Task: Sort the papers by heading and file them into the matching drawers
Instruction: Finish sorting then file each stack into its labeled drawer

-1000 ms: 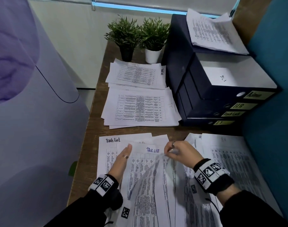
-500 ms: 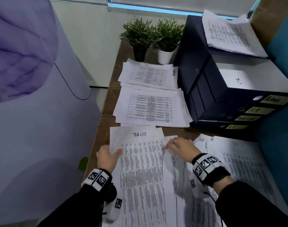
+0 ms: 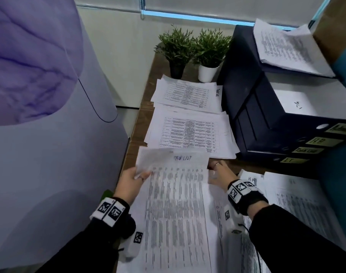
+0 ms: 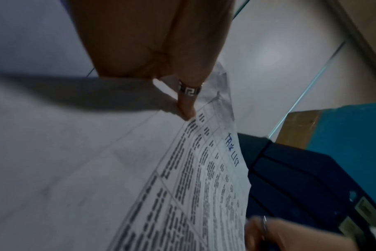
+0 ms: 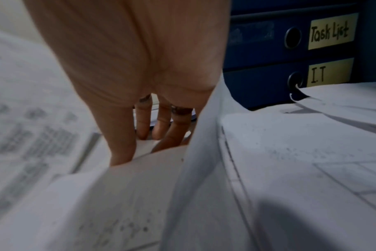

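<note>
A sheaf of printed sheets headed "Task List" (image 3: 176, 194) lies nearest me on the wooden desk. My left hand (image 3: 137, 177) pinches its top left corner, thumb on top, and that corner is raised; the left wrist view shows the ringed thumb (image 4: 187, 105) on the Task List sheet (image 4: 215, 169). My right hand (image 3: 217, 171) rests at the sheaf's right edge; its fingers (image 5: 159, 129) are straight, tips down among the papers. The dark blue drawer unit (image 3: 266, 119) stands at right, labelled Admin (image 3: 340, 129), H.R (image 3: 323, 141), Task List (image 3: 309, 150), I.T (image 3: 292, 160). Its top drawer (image 3: 290, 103) is open with a sheet inside.
Two more paper piles lie further along the desk (image 3: 188, 93) (image 3: 190, 134), and another spreads at right (image 3: 298, 198). Two potted plants (image 3: 193, 50) stand at the back. Loose sheets sit on top of the unit (image 3: 286, 46). A pale purple panel (image 3: 40, 134) bounds the left.
The sheet my right hand was turning over has come down flat on the Task List sheaf. My left hand now pinches and lifts the sheaf's top left corner; my right hand slid to its right edge.
</note>
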A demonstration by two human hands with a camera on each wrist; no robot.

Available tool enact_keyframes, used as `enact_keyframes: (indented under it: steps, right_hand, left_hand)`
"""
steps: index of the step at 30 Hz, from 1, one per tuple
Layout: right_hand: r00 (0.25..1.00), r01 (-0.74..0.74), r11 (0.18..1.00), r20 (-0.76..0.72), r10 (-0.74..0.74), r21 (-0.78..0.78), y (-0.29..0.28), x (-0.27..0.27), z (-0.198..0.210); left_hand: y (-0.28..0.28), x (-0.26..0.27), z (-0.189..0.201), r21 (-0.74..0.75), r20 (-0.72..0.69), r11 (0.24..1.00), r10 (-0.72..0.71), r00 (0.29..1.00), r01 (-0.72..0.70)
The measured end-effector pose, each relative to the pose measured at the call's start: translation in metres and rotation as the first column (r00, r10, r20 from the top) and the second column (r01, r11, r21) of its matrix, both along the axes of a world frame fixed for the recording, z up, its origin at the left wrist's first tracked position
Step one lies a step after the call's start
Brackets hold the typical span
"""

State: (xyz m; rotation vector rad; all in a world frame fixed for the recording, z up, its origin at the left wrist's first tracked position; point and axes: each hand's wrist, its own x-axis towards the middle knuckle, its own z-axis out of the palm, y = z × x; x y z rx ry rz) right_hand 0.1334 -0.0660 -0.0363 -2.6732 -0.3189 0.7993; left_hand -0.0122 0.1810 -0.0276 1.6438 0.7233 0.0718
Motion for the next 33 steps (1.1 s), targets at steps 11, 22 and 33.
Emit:
enact_keyframes:
  steps: [11, 22, 33]
  right_hand:
    - [0.965, 0.200, 0.760, 0.010, -0.262, 0.618, 0.014, -0.002, 0.051]
    - [0.995, 0.087, 0.642, -0.040, -0.087, 0.762, 0.009, -0.046, 0.157]
    - [0.887, 0.385, 0.860, -0.392, -0.245, 0.334, -0.059, -0.090, 0.030]
  left_hand:
    - [0.047, 0.024, 0.159, 0.142, 0.473, 0.969, 0.112, 0.874, -0.201]
    - [0.021, 0.046, 0.193, 0.064, 0.643, 0.994, 0.026, 0.766, -0.087]
    - [-0.085, 0.007, -0.007, -0.027, -0.345, 0.882, -0.449, 0.824, 0.470]
